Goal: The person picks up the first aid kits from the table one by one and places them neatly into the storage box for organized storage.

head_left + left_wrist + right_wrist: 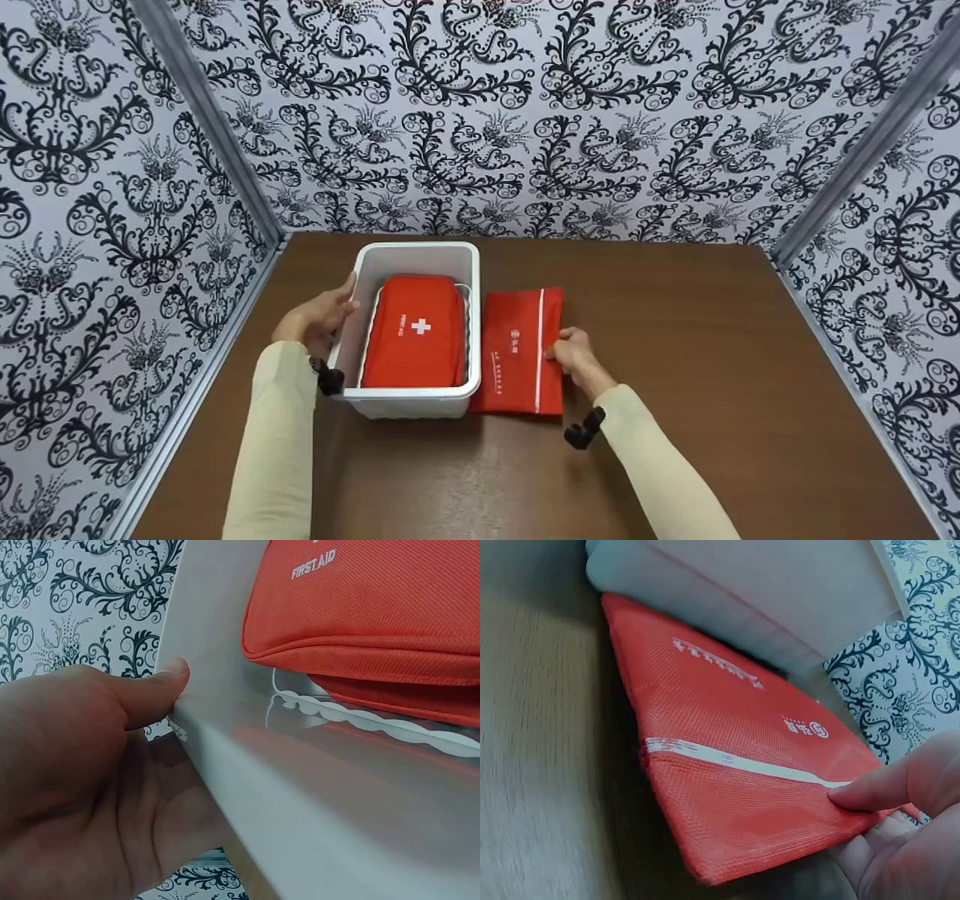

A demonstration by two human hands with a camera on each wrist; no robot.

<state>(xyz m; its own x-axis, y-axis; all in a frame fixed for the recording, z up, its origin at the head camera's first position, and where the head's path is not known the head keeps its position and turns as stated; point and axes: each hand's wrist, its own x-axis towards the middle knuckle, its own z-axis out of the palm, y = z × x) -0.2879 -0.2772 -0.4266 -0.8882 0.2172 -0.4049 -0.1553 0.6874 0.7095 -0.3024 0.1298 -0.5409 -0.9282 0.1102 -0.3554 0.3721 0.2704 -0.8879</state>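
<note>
A white plastic bin [420, 393] stands left of centre on the table. My left hand [319, 313] grips its left side, the thumb [161, 690] at the rim and the other fingers largely hidden behind the wall. Inside the bin lies a red first aid bag [420, 349] with a white cross, over another red item with a wavy white edge. My right hand [572, 351] pinches the right edge of a flat red pouch [510, 337], thumb on top near its white stripe. That pouch lies against the bin's right side, its near right corner lifted in the right wrist view.
The brown table [675, 337] runs up to a patterned back wall [510, 120]. Grey metal strips [202, 112] line the corners where the patterned side panels meet it. A small black wrist device [585, 429] sits at the right cuff, another [327, 377] at the left.
</note>
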